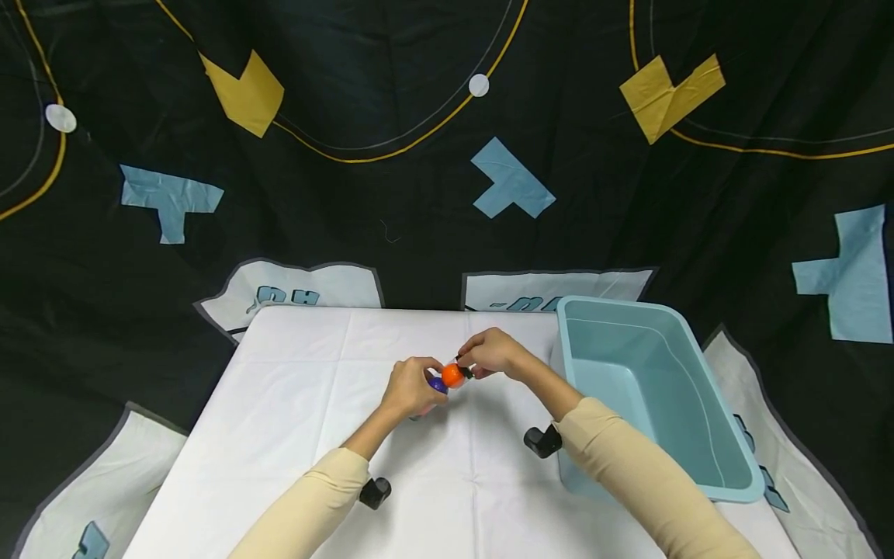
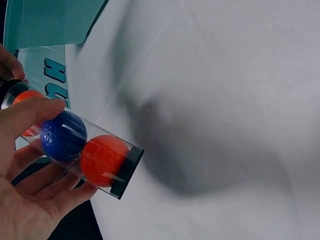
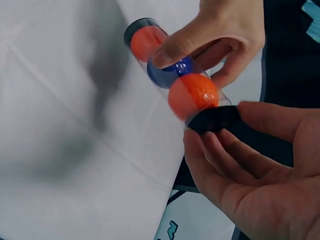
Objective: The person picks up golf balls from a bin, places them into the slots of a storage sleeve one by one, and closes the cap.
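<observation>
A clear plastic tube [image 2: 95,129] holds a red-orange ball [image 2: 104,161], a blue ball [image 2: 63,136] and an orange ball [image 3: 192,97] in a row. My left hand [image 1: 410,390] grips the tube around its middle, thumb over the blue ball. With thumb and fingertips, my right hand [image 1: 493,351] pinches the black cap [image 3: 214,119] at the orange-ball end. Another black cap [image 2: 127,173] closes the opposite end. Tilted, the tube is held up over the white table [image 1: 279,435], its shadow falling on the cloth.
A light blue plastic bin [image 1: 566,349] stands on the right of the table, beside my right forearm. Behind the table hangs a black cloth [image 1: 391,225] with blue and yellow tape-like patches. Both wrists carry small black cameras.
</observation>
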Tool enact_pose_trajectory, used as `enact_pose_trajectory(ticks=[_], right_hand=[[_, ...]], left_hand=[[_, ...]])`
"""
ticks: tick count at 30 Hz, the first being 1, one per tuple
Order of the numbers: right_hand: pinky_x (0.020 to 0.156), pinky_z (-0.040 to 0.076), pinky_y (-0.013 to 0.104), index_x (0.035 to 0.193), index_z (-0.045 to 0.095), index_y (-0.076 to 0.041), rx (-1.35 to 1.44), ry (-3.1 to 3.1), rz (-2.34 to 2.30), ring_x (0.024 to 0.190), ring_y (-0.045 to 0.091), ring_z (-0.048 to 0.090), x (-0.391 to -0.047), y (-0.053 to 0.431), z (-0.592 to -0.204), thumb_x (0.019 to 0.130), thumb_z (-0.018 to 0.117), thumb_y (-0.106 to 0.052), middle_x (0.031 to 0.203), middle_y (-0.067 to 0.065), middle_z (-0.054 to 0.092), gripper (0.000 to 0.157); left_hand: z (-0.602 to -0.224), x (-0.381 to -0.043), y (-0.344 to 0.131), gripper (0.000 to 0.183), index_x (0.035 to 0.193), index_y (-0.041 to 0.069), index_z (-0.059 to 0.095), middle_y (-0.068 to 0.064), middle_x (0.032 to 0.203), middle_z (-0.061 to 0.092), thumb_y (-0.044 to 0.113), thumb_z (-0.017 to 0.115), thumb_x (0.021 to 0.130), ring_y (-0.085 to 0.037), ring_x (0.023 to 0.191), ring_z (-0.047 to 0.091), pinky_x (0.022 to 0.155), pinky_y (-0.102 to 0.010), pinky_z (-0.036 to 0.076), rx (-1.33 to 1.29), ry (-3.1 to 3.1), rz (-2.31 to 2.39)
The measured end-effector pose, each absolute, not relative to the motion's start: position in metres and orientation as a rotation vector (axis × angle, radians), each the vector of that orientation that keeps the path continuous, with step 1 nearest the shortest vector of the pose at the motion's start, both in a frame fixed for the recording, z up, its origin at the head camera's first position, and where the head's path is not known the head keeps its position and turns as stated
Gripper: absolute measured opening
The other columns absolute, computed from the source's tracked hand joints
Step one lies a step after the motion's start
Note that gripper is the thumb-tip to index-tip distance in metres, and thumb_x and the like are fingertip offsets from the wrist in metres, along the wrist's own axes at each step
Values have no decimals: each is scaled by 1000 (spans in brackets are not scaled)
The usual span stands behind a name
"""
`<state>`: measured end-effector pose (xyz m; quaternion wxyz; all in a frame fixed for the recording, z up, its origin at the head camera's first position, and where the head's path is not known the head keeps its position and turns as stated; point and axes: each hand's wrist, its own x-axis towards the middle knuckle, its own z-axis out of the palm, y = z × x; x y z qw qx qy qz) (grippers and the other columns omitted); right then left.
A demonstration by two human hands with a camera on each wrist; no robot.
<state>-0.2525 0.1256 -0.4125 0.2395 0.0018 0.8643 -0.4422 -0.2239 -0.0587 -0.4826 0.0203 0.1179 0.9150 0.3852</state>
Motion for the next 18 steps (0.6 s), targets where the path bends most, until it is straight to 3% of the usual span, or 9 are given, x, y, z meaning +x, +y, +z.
enact_pose_trajectory(ticks=[9, 18], right_hand=[[84, 61, 40, 117, 69, 1, 41, 2282, -1222, 87, 29, 66, -251, 134, -418, 89, 72, -9, 107, 15, 69, 30], [77, 62, 34, 110, 69, 1, 37, 2323, -1209, 66, 20, 60, -250, 137, -423, 84, 77, -9, 99, 14, 71, 29]], left_hand=[[-494, -220, -52, 40, 100, 8, 76, -7, 82, 76, 11, 94, 64, -15, 72, 68, 66, -30, 56, 373, 2812, 1255], [-502, -220, -45, 42, 102, 8, 74, -9, 87, 78, 8, 93, 64, -19, 75, 72, 71, -33, 58, 352, 2769, 1303]])
